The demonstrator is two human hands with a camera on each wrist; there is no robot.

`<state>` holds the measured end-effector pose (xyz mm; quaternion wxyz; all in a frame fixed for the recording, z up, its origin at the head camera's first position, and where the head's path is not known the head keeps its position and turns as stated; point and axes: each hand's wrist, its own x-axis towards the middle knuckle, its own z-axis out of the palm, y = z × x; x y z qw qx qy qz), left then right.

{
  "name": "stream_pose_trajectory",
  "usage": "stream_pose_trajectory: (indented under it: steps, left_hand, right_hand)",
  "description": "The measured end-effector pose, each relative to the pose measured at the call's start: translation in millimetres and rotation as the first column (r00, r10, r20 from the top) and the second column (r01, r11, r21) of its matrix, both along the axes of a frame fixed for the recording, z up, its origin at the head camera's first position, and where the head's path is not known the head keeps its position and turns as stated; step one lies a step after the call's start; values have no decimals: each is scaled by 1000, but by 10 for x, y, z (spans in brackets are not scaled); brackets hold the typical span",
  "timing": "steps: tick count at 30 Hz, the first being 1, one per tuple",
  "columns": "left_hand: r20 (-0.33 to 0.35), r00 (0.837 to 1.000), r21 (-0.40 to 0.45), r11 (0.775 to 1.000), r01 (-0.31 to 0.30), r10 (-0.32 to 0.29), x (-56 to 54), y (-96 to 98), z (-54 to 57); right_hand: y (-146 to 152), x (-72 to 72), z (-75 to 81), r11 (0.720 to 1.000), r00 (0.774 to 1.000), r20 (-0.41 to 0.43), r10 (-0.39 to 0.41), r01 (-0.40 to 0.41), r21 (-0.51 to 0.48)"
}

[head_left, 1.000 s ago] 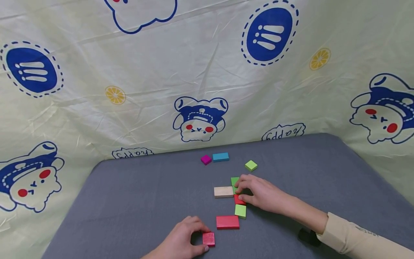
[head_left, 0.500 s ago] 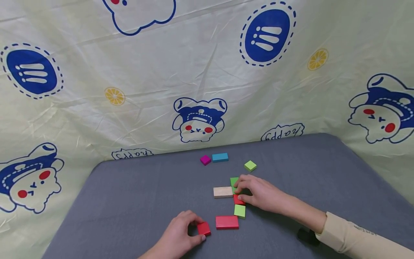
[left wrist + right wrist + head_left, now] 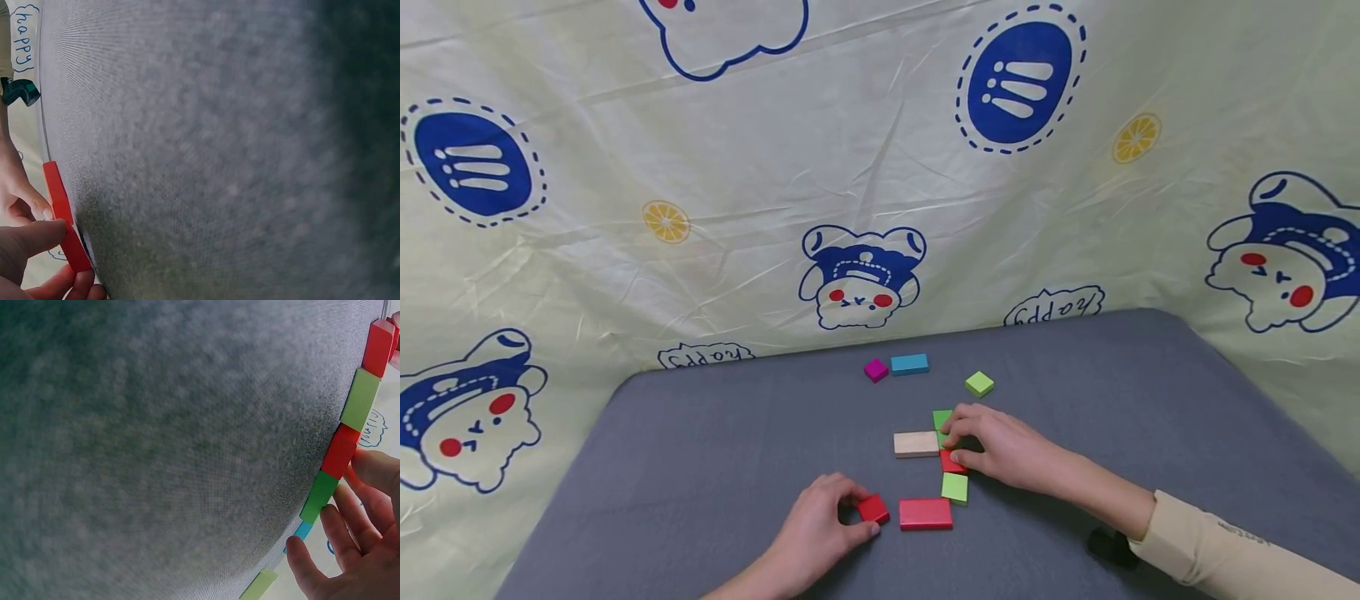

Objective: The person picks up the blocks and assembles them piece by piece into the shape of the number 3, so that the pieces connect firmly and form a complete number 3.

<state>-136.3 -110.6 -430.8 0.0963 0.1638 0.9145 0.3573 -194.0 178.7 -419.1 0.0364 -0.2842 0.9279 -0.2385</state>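
Note:
My left hand (image 3: 820,529) pinches a small red square block (image 3: 873,508) between thumb and fingers, just left of a larger red rectangular block (image 3: 925,514) lying on the table. Farther right, my right hand (image 3: 1003,446) rests its thumb on another red block (image 3: 952,462) and its fingers on the green blocks (image 3: 942,419) beyond, partly hiding them. Those blocks form a column with a light green block (image 3: 955,489) at the near end. A pale wooden block (image 3: 916,445) lies against the column's left side. The right wrist view shows the fingertips along the green block (image 3: 319,495).
Toward the back of the grey cloth-covered table (image 3: 737,442) lie a magenta block (image 3: 876,371), a blue block (image 3: 910,364) and a separate light green block (image 3: 980,384). Behind the table hangs a printed curtain (image 3: 737,150).
My left hand has moved away from me and slightly left, taking the small red block to beside the larger red one; the block has turned. The right hand has stayed in place.

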Motion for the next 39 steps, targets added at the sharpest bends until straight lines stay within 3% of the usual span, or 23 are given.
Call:
stream_pose_trajectory:
  steps: [11,28,39]
  left_hand:
    - [6,1000,-51,999,-19,19,-70,78,-2]
    - [-9,1000,-52,999,2,-2,-97,109,-8]
    - [-28,998,13,998,55,-54,-314,54,10]
  right_hand:
    - [3,3,6,1000,1000,1,10,-10,-7]
    - [0,3,0,1000,1000,10,-4,4,-12]
    - [4,7,-5,1000,1000,-6,0,0,-5]
